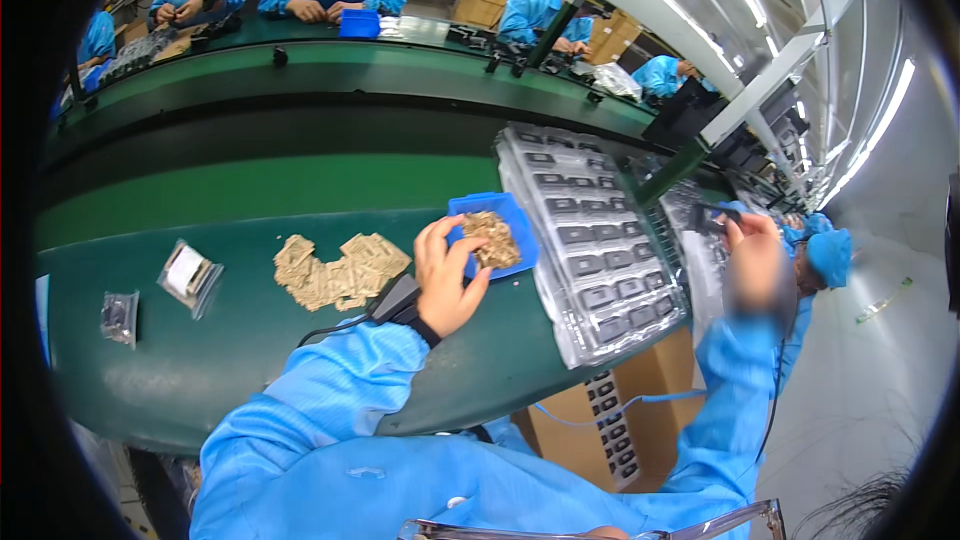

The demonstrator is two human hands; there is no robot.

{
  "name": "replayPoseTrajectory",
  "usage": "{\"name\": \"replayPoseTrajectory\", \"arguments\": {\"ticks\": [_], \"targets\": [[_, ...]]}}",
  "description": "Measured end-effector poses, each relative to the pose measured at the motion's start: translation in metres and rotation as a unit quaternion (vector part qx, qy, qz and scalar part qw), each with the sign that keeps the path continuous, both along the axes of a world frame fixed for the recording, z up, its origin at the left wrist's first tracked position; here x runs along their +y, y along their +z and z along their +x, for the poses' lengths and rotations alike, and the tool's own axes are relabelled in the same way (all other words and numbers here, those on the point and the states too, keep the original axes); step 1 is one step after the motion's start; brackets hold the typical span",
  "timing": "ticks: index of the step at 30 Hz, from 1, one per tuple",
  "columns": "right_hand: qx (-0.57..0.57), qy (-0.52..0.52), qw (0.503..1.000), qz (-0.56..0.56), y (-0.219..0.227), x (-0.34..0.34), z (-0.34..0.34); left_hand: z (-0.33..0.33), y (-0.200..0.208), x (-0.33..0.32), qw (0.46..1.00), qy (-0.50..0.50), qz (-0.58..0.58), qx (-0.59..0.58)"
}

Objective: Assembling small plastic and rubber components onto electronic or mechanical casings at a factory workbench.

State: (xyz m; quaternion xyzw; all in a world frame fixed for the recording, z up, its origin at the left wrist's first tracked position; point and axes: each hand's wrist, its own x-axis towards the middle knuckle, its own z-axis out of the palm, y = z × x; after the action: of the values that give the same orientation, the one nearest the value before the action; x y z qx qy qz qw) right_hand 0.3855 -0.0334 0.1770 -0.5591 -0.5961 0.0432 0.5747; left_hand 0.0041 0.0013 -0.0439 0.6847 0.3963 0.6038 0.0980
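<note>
My left hand [448,275] reaches over the near-left side of a small blue bin [525,258], its fingers spread along the rim and over the contents. Inside the bin lies a heap of small brass-coloured pieces [490,235]. My right hand [755,252] is raised at the right and partly blurred. Between its thumb and fingers it pinches a small black rectangular part [708,219], above a second clear plastic tray [702,265]. Between my hands lies a clear tray [553,295] with rows of black rectangular parts.
Flat tan pieces [340,272] lie piled left of the bin on the green table [230,360]. Farther left are two clear bags [190,278] of small items. Below the table edge stands an open cardboard box [655,395]. People in blue work across the bench and at right.
</note>
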Motion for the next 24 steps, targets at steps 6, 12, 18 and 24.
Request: {"name": "replayPoseTrajectory", "arguments": {"ticks": [6, 12, 18, 24], "targets": [[-0.017, -0.082, 0.986, -0.145, -0.069, 0.179, 0.02, -0.008, 0.0, -0.001, 0.999, 0.003, -0.053, -0.003], [-0.007, -0.152, 0.972, -0.178, -0.153, 0.299, -0.012, -0.007, 0.001, 0.0, 0.997, -0.002, -0.073, -0.005], [-0.2, -0.184, 0.942, -0.198, -0.167, 0.324, -0.016, -0.005, 0.001, 0.0, 0.996, -0.001, -0.089, 0.001], [-0.378, 0.001, 0.909, -0.178, -0.156, 0.28, 0.002, -0.004, -0.001, 0.001, 0.997, -0.002, -0.08, -0.006]]}}
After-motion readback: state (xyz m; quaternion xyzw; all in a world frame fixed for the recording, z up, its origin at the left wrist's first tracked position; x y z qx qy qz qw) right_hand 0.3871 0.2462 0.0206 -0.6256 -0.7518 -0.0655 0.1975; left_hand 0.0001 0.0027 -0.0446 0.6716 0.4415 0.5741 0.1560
